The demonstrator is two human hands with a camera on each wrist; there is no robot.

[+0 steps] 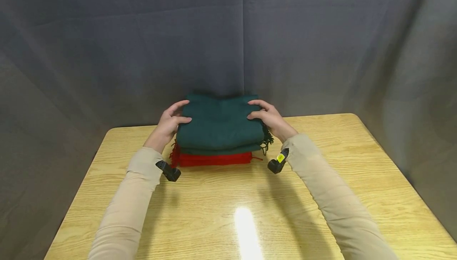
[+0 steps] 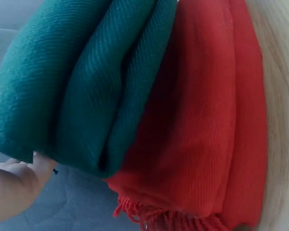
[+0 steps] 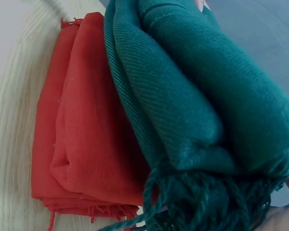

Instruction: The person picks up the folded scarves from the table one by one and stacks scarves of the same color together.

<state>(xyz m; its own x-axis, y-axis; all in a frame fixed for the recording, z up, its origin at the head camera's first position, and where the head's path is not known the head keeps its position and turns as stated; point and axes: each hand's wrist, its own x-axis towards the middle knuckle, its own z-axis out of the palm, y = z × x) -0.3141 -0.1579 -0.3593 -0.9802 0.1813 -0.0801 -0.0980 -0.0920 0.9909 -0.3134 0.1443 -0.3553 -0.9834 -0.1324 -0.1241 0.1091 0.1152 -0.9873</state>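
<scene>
A folded dark green scarf (image 1: 219, 127) with twisted fringe (image 3: 197, 202) is over a folded red scarf (image 1: 216, 159). Whether the green one rests fully on the red or is partly raised, I cannot tell. At its left end my left hand (image 1: 168, 127) grips the green scarf, thumb and finger on the top face. My right hand (image 1: 270, 120) holds the opposite, fringed end in the same way. Other fingers of both hands are hidden by the cloth. Red fringe (image 2: 168, 219) hangs from the lower scarf in the left wrist view.
Both scarves are at the far edge of a light wooden table (image 1: 214, 204). Behind it hangs a grey curtain (image 1: 143, 46), which also runs down both sides. Small black wrist cameras are strapped near each sleeve cuff.
</scene>
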